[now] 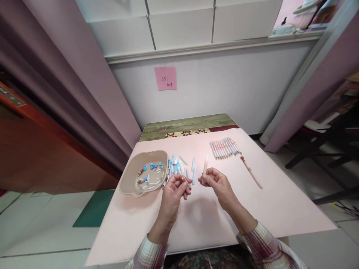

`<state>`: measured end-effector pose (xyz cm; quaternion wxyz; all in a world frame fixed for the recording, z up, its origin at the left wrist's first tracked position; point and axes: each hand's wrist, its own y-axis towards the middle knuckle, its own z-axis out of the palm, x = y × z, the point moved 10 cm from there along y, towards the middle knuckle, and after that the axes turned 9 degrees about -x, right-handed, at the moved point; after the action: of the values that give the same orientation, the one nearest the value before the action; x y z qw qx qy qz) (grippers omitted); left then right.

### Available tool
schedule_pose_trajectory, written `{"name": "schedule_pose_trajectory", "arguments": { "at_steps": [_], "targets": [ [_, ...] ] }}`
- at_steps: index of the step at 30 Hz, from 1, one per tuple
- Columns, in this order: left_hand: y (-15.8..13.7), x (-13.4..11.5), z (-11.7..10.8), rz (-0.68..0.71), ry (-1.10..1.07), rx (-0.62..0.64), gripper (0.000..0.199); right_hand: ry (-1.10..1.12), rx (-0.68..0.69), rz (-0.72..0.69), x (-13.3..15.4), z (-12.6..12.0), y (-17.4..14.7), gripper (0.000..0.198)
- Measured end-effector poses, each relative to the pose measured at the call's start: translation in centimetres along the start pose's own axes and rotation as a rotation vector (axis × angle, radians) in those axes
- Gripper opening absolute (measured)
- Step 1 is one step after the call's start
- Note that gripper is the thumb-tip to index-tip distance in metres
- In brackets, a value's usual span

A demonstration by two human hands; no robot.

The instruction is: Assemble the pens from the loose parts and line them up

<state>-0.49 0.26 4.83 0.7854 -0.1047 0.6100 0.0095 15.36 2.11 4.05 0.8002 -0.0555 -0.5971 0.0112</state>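
Observation:
Between the thumb and fingers of my left hand [171, 192] is a small brown, tube-like pen part [185, 181]; my fingers partly cover it. My right hand [220, 188] pinches a beige pen barrel [205, 166] upright, with a thin white tip sticking out at its top. The two hands are apart, above the middle of the pink table cover. Just beyond my left hand lies a loose group of blue and white pen pieces [171, 164]. A few light-blue tubes [193, 164] lie between the hands, farther back.
At the left, a beige basin [125, 173] contains small white, blue and brown pieces. A row of white pens [224, 148] lies at the back right, with one beige pen [251, 172] apart from it. The pink-covered table [269, 213] stands near a wall with a pink note [166, 78].

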Motion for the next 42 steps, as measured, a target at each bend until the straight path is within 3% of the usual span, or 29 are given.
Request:
{"name": "schedule_pose_trajectory", "arguments": {
  "at_steps": [6, 11, 23, 28, 36, 42],
  "targets": [
    [0.1, 0.1, -0.5, -0.026, 0.016, -0.074, 0.029, -0.231, -0.053, -0.173, 1.5, -2.3, 0.2, 0.029],
    [0.2, -0.1, -0.6, -0.015, 0.006, -0.085, 0.026, -0.372, -0.055, -0.226, 2.8, -3.2, 0.0, 0.025],
    [0.5, 1.0, -1.4, -0.073, -0.021, -0.073, 0.024, -0.564, 0.013, -0.280, 3.8, -2.2, -0.3, 0.019],
    [0.7, 1.3, -1.6, -0.133, -0.197, -0.117, 0.026, -0.562, 0.026, -0.339, 4.2, -1.1, -0.9, 0.016],
    [0.5, 3.0, -1.3, -0.268, -0.544, -0.181, 0.023, -0.549, -0.057, -0.394, 3.6, -0.2, -2.0, 0.016],
    [0.1, 2.8, -1.6, -0.240, -0.525, -0.254, 0.025, -0.566, -0.177, -0.502, 4.1, -0.3, -3.4, 0.015]
  ]
}}
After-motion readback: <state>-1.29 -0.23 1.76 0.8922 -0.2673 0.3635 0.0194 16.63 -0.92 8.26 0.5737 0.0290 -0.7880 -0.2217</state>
